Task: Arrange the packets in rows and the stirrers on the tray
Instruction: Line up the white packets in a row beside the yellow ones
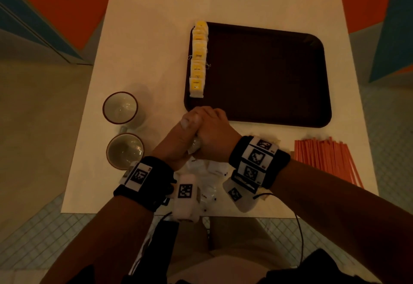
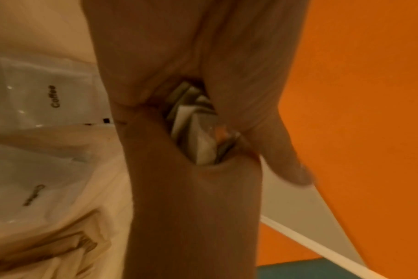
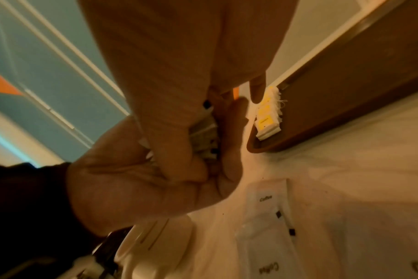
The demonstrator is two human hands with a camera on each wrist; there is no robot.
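Observation:
Both hands are clasped together just in front of the dark brown tray (image 1: 268,78), gripping a stack of white coffee packets (image 1: 194,147) between them. My left hand (image 1: 178,136) cups the stack from the left, my right hand (image 1: 212,131) wraps it from the right. The wrist views show the packets' edges (image 2: 198,132) (image 3: 204,139) squeezed between the palms. A row of yellow tea packets (image 1: 198,60) (image 3: 267,117) lies along the tray's left edge. More loose coffee packets (image 1: 207,172) (image 3: 270,213) lie on the table under my wrists. Orange stirrers (image 1: 326,158) lie in a pile at the right.
Two empty white mugs (image 1: 120,108) (image 1: 125,150) stand at the left of the white table (image 1: 156,37). The table's front edge is close under my wrists. Most of the tray's surface is bare.

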